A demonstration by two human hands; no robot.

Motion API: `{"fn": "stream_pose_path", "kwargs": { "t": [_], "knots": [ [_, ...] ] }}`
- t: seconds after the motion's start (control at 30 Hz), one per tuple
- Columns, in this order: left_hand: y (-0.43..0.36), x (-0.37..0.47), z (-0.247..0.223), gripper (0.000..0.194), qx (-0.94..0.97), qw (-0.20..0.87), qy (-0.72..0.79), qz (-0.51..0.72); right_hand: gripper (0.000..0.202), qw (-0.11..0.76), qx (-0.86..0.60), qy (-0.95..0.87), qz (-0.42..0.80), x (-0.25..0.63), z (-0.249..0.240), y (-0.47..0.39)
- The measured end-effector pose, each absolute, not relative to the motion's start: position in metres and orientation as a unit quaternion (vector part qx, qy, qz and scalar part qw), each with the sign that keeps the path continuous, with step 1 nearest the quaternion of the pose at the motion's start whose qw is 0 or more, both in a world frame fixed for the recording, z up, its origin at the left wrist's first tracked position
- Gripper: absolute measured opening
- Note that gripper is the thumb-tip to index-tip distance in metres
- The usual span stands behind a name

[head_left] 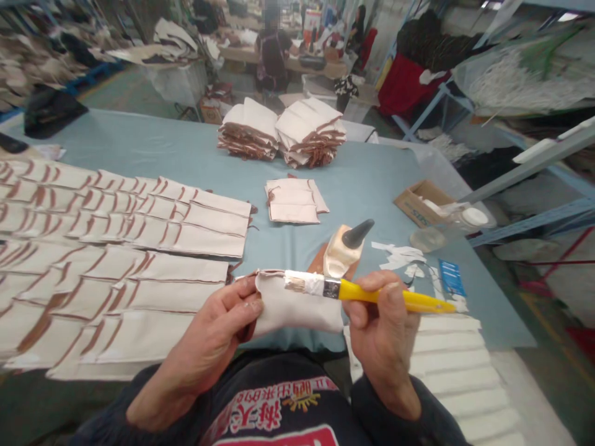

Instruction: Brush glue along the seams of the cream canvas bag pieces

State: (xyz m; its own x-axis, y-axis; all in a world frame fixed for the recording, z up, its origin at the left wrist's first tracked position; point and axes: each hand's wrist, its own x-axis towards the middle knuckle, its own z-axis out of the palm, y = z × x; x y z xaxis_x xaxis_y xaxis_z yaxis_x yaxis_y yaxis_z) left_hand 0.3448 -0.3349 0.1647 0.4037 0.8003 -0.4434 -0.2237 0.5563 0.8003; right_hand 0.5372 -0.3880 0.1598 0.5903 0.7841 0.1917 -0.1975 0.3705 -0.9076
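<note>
My left hand (227, 322) pinches the left end of a pale leather-like piece (297, 313) with a brown edge, held up above the table. Between the fingers of my right hand (383, 322) is a paintbrush with a yellow handle (418, 301) and a metal band. White paste coats its bristles (304, 283), which lie along the top edge of the piece; whether they press on it I cannot tell. Just behind the brush stands a cream glue bottle (343, 254) with a dark nozzle, on a brown scrap.
Rows of overlapping pale pieces (186, 272) cover the table's left side. Two stacks (307, 127) stand at the back, with a small pile (295, 201) nearer. A cardboard box (425, 201), white strips (397, 254) and a blue packet (450, 277) lie right. Pale strips (455, 365) are at front right.
</note>
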Motion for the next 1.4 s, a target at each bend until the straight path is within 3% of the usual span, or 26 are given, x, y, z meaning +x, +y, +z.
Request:
{"fn": "stream_pose_path", "kwargs": {
  "t": [0.33, 0.9, 1.2, 1.4],
  "knots": [
    [-0.309, 0.327, 0.195, 0.025, 0.325, 0.766, 0.421, 0.361, 0.041, 0.788, -0.461, -0.306, 0.271, 0.548, 0.176, -0.374],
    [-0.351, 0.333, 0.2, 0.038, 0.351, 0.79, 0.38, 0.328, 0.028, 0.761, -0.375, -0.435, 0.301, 0.516, 0.174, -0.391],
    [-0.364, 0.337, 0.193, 0.024, 0.285, 0.822, 0.357, 0.34, 0.03, 0.774, -0.409, -0.411, 0.252, 0.515, 0.169, -0.398],
    [-0.368, 0.34, 0.195, 0.032, 0.269, 0.824, 0.364, 0.341, 0.027, 0.745, -0.408, -0.45, 0.274, 0.512, 0.165, -0.402]
  ]
}}
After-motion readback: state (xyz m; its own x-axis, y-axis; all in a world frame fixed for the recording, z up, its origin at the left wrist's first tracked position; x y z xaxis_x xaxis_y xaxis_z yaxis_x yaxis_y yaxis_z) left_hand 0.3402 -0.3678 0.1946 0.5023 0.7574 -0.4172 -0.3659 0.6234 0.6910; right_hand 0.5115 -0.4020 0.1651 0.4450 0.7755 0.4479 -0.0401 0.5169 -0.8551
